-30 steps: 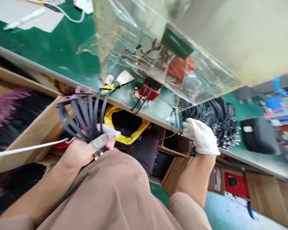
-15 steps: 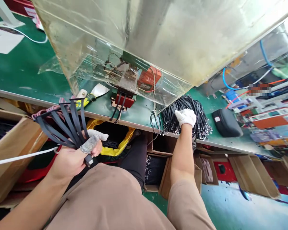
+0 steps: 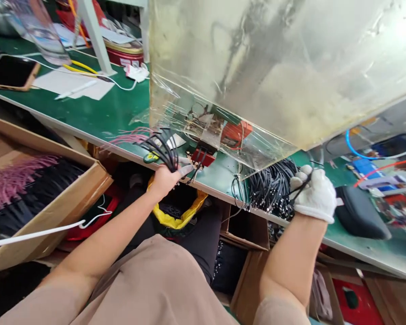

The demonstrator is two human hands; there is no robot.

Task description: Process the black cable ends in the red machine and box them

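Note:
My left hand (image 3: 165, 183) is closed round a bundle of black cables (image 3: 160, 149) whose pink wire ends (image 3: 130, 136) fan out to the left. Its covered thumb reaches to the small red fixture (image 3: 203, 156), where two dark cables (image 3: 196, 168) hang over the front; whether it touches them I cannot tell. At the right, my white-gloved right hand (image 3: 314, 192) pinches a black cable (image 3: 302, 187), raised beside the big pile of black cables (image 3: 272, 185) on the bench edge.
A clear plastic sheet cover (image 3: 257, 81) hangs over the fixture and an orange block (image 3: 237, 134). Below the bench are a yellow-rimmed bag (image 3: 179, 222) and a cardboard box (image 3: 98, 180) of pink-ended cables. A black case (image 3: 362, 212) lies at right, a phone (image 3: 11, 72) at left.
My left hand has moved up and right with its bundle, to the red fixture. My right hand has come off the pile to the right with a black cable. The view has swung left.

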